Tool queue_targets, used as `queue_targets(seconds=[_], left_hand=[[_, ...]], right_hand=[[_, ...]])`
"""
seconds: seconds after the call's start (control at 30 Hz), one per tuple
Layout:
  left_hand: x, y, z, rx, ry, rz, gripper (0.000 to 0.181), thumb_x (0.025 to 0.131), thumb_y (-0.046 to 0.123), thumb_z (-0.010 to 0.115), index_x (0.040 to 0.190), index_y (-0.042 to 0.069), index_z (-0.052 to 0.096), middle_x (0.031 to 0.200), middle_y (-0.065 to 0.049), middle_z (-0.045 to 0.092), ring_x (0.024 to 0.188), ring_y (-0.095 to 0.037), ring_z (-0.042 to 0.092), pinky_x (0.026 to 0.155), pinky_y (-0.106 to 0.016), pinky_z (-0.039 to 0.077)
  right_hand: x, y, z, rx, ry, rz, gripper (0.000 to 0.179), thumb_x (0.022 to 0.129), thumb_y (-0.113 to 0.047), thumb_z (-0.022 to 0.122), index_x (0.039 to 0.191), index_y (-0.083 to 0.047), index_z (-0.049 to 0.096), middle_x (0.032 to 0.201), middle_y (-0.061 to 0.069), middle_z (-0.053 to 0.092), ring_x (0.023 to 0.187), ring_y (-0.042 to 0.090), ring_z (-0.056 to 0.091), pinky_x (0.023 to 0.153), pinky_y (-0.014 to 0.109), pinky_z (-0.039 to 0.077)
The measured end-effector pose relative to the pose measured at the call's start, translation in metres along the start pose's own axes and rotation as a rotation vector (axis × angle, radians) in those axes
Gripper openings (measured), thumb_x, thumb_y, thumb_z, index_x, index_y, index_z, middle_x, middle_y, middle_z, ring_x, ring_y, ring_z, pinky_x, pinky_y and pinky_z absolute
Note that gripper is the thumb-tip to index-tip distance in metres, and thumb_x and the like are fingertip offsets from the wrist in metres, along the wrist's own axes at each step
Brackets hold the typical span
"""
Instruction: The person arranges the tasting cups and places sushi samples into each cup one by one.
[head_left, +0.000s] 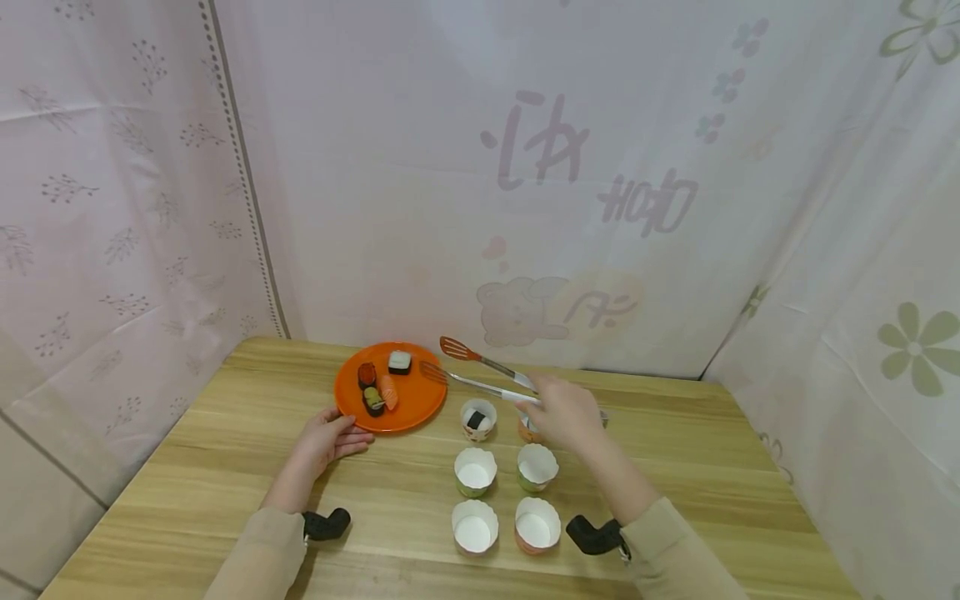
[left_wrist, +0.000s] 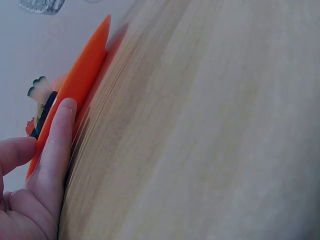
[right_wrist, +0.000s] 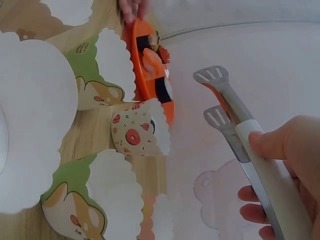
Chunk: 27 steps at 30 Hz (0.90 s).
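My left hand (head_left: 322, 442) pinches the near left rim of an orange plate (head_left: 422, 407), thumb above and a finger beneath in the left wrist view. Toy sushi lies on the plate: a red-topped roll (head_left: 367, 374), a green-topped roll (head_left: 372, 402), an orange-topped piece (head_left: 388, 392) and a white-topped piece with a black side (head_left: 400, 362). My right hand (head_left: 567, 414) grips metal tongs (right_wrist: 272, 190) by their pale handles. The slotted tips stand apart with nothing between them, near the plate's right edge.
Paper cups stand in two columns right of the plate. The far left cup (head_left: 478, 432) holds a white piece with a black band (head_left: 476, 418). My right hand partly covers the far right cup (head_left: 527, 432). Nearer cups (head_left: 475, 529) show white insides. A patterned cloth (head_left: 420, 208) hangs behind.
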<state>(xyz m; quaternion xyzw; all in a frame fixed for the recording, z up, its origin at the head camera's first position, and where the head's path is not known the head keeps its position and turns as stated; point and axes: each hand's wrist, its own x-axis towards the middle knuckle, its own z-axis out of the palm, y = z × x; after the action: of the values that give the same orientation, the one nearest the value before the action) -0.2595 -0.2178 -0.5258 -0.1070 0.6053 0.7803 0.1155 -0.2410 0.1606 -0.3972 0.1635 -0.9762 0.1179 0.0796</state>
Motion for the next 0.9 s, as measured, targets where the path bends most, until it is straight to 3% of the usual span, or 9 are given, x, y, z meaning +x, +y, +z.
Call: queue_targets(seconds=[0.17,0.37,0.67,0.9], left_hand=[[0.0,-0.001,0.0,0.001,0.003,0.0,0.044,0.103,0.007,0.041,0.142,-0.007,0.026,0.089,-0.02,0.068,0.081,-0.028,0.07,0.075,-0.039,0.058],[0.001,-0.001,-0.001,-0.014,-0.011,-0.001,0.045,0.103,0.007,0.041,0.142,-0.008,0.025,0.09,-0.022,0.067,0.081,-0.028,0.07,0.076,-0.039,0.057],[0.0,0.001,-0.002,-0.003,-0.021,-0.002,0.047,0.104,0.008,0.041,0.144,-0.007,0.022,0.091,-0.022,0.067,0.081,-0.028,0.07,0.076,-0.039,0.057],[0.0,0.0,0.0,0.007,-0.006,-0.004,0.046,0.103,0.007,0.041,0.143,-0.006,0.024,0.09,-0.021,0.067,0.081,-0.028,0.07,0.075,-0.039,0.058]], right_hand=[[0.004,-0.003,0.005,-0.011,-0.003,-0.026,0.049,0.089,-0.035,0.068,0.127,-0.006,0.061,0.111,0.01,0.066,0.078,0.021,0.063,0.056,0.037,0.051],[0.008,-0.005,0.01,-0.023,-0.004,-0.037,0.05,0.09,-0.037,0.067,0.128,-0.006,0.06,0.113,0.01,0.066,0.09,0.027,0.065,0.065,0.043,0.055],[0.015,-0.005,0.017,-0.046,-0.014,-0.038,0.051,0.091,-0.038,0.066,0.132,-0.008,0.058,0.114,0.009,0.066,0.095,0.027,0.065,0.07,0.044,0.055],[0.024,-0.008,0.021,-0.044,-0.019,-0.045,0.049,0.09,-0.038,0.066,0.129,-0.009,0.06,0.107,0.008,0.067,0.089,0.025,0.065,0.064,0.044,0.054]])
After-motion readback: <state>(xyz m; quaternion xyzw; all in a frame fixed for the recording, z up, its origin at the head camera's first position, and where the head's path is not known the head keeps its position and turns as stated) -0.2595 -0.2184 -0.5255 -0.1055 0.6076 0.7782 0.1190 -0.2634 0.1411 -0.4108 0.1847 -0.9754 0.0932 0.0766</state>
